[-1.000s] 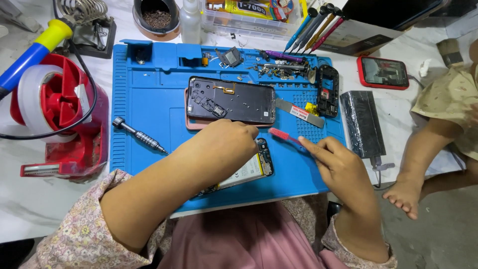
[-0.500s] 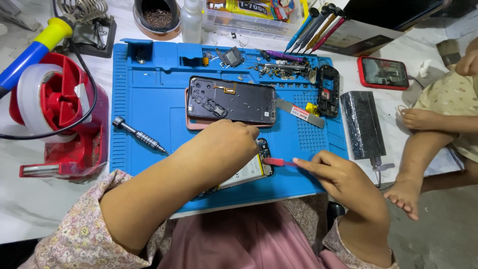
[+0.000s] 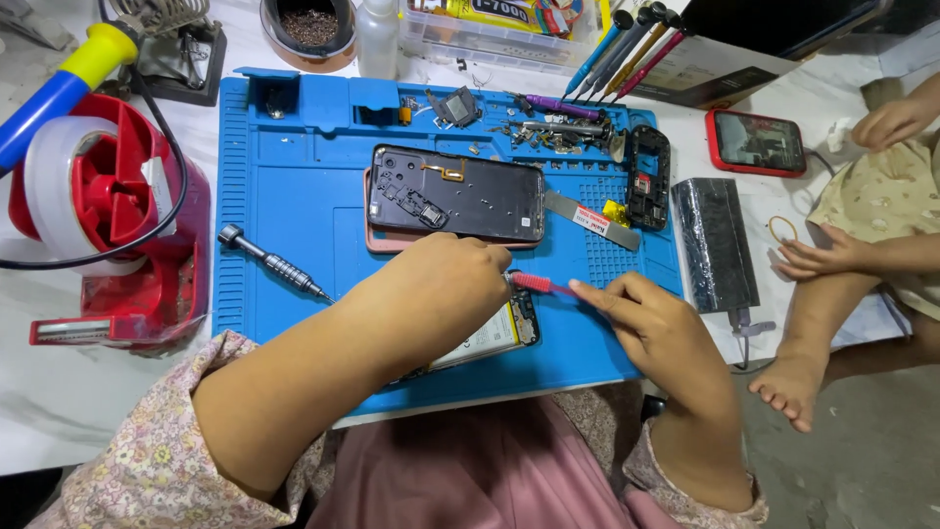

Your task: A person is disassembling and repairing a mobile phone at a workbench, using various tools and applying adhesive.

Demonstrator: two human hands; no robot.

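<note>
Left hand (image 3: pixel 446 284) arches palm-down, fingers curled onto an opened phone (image 3: pixel 494 333) on the blue mat (image 3: pixel 294 196); right hand (image 3: pixel 651 323) fingers pinch a red tool (image 3: pixel 537 284).

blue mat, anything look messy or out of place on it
Mostly orderly. Small loose parts lie scattered along the top edge of the blue mat, not in its trays. A metal strip lies askew beside the open phone. Off the mat, a second person's bare foot sits near the right hand.
</note>
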